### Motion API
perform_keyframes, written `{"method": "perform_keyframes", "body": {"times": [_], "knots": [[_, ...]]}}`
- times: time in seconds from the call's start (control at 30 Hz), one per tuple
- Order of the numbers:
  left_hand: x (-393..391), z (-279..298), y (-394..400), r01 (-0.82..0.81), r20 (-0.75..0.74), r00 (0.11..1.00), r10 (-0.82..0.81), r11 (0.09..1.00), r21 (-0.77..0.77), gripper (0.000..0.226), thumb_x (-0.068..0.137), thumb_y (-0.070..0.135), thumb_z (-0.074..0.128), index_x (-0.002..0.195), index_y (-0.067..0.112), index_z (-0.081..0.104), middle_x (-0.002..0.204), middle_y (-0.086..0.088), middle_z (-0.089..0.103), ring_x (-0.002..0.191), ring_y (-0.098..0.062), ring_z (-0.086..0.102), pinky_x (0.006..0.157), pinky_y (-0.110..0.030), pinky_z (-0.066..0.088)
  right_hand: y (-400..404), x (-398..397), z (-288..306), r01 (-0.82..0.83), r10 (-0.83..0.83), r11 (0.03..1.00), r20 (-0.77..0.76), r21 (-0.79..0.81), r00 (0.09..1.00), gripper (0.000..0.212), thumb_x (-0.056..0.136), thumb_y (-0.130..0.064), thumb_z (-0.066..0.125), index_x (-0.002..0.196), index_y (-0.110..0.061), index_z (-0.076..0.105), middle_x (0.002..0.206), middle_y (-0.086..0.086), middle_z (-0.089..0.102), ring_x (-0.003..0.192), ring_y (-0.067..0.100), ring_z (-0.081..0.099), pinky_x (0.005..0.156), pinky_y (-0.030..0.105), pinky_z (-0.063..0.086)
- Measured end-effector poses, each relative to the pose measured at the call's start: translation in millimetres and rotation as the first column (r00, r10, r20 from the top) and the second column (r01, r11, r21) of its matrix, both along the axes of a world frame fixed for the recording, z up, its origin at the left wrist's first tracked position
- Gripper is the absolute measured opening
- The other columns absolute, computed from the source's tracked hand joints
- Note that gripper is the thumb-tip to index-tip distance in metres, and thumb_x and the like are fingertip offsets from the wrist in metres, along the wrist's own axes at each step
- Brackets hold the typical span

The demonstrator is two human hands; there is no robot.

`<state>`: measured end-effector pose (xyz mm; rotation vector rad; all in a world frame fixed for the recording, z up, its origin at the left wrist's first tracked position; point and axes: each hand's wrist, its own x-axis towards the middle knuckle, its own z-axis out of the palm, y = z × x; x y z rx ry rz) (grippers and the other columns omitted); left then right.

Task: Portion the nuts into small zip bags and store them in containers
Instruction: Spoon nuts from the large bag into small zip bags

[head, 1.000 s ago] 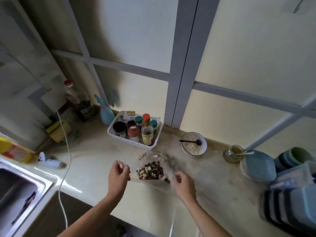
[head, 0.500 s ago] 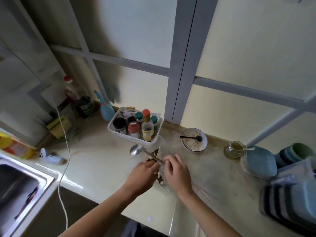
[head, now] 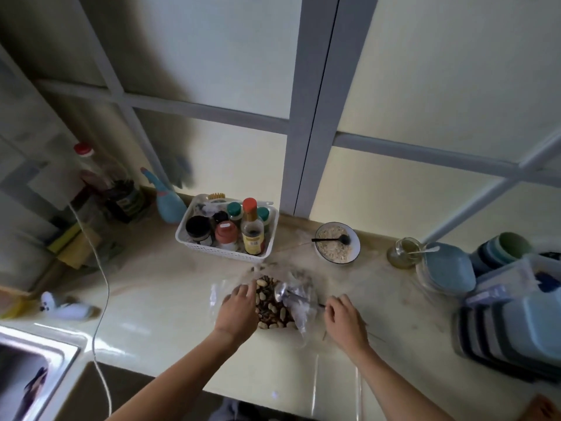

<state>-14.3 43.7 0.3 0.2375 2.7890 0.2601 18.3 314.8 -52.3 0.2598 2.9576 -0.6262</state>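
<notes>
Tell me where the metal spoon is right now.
The metal spoon lies bowl-first in the clear bag of mixed nuts at counter centre, its handle held by the right hand.

— What is seen of the person at the counter?
— Two bare forearms, shown from above, entering from the lower edge. The left hand and right hand are uncovered.

— Is anything worn?
— No sleeve is seen on either arm up to the frame's edge. No ring, watch or glove can be made out, though the picture is slightly blurred. A patch of grey-blue cloth is glimpsed at the bottom edge between the arms; what garment it belongs to cannot be told.
</notes>
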Motion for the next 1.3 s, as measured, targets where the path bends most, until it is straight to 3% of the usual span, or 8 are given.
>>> {"method": "perform_keyframes", "body": {"times": [0.23,0.37,0.57,0.7,0.97,1.07,1.17,1.3], "knots": [[7,-11,9,0.189,-0.059,0.981,-0.183,0.973,0.130,0.067,0.077,0.009,0.050,0.144,0.015,0.041,0.131,-0.006,0.054,0.124,-0.030,0.050,0.098,-0.038,0.047,35,5,0,0.032,-0.033,0.980,0.003,0.197,0.999,0.034,0.073,-0.021,0.078,0.104,-0.018,0.065,0.111,0.006,0.058,0.100,0.029,0.059,0.078,0.040,0.053],[13,-13,24,0.234,-0.112,0.969,-0.218,0.959,0.158,0.067,0.071,0.008,0.051,0.137,0.016,0.050,0.115,-0.005,0.060,0.104,-0.030,0.058,0.084,-0.039,0.053,69,18,-4,0.038,-0.140,0.936,0.271,0.351,0.952,0.042,0.084,-0.037,0.072,0.122,-0.024,0.058,0.121,0.003,0.058,0.116,0.026,0.056,0.091,0.039,0.046],[24,-6,59,0.210,-0.103,0.976,-0.194,0.961,0.182,0.051,0.072,0.012,0.047,0.121,0.019,0.058,0.119,-0.002,0.059,0.105,-0.026,0.057,0.082,-0.038,0.051,89,31,-15,0.006,-0.070,0.968,0.246,0.252,0.967,0.028,0.090,-0.020,0.065,0.117,-0.020,0.058,0.118,0.002,0.055,0.114,0.025,0.057,0.086,0.034,0.050],[36,-7,69,0.176,-0.080,0.983,-0.163,0.962,0.209,0.048,0.073,0.013,0.048,0.119,0.019,0.059,0.120,-0.001,0.060,0.108,-0.025,0.057,0.085,-0.037,0.053,87,34,-28,0.020,-0.055,0.982,0.181,0.190,0.982,0.053,0.086,-0.022,0.072,0.135,-0.020,0.056,0.140,0.001,0.053,0.126,0.025,0.057,0.090,0.039,0.052],[50,-4,76,0.077,-0.132,0.990,-0.048,0.971,0.225,0.043,0.067,0.008,0.050,0.107,0.019,0.062,0.105,0.000,0.061,0.098,-0.025,0.058,0.081,-0.037,0.051,90,24,-24,-0.041,-0.005,0.963,0.171,0.265,0.985,0.041,0.046,-0.016,0.098,0.068,-0.020,0.064,0.065,0.001,0.062,0.059,0.024,0.066,0.054,0.032,0.048],[56,-4,81,0.060,-0.152,0.988,-0.024,0.969,0.238,0.043,0.068,0.007,0.051,0.107,0.019,0.064,0.104,0.001,0.061,0.097,-0.022,0.056,0.082,-0.034,0.050,96,15,-10,-0.010,-0.008,0.974,0.076,0.228,0.997,0.036,0.055,-0.008,0.093,0.059,-0.018,0.058,0.054,0.001,0.059,0.048,0.027,0.061,0.048,0.029,0.045],[61,-4,91,0.050,-0.168,0.986,-0.001,0.957,0.284,0.040,0.070,0.006,0.052,0.106,0.020,0.064,0.104,0.002,0.060,0.096,-0.021,0.056,0.080,-0.036,0.051,94,6,16,0.095,-0.094,0.986,-0.015,0.139,0.996,0.023,0.088,-0.008,0.068,0.070,-0.017,0.055,0.062,0.000,0.056,0.057,0.025,0.059,0.055,0.032,0.040],[64,0,111,-0.121,-0.032,0.987,0.157,0.863,0.490,0.026,0.089,0.013,0.053,0.108,0.023,0.066,0.105,0.009,0.060,0.096,-0.010,0.056,0.083,-0.028,0.049,67,4,51,0.240,-0.273,0.929,-0.083,-0.283,0.958,0.025,0.100,-0.016,0.052,0.075,-0.013,0.053,0.066,-0.001,0.057,0.063,0.024,0.056,0.055,0.035,0.036]]}}
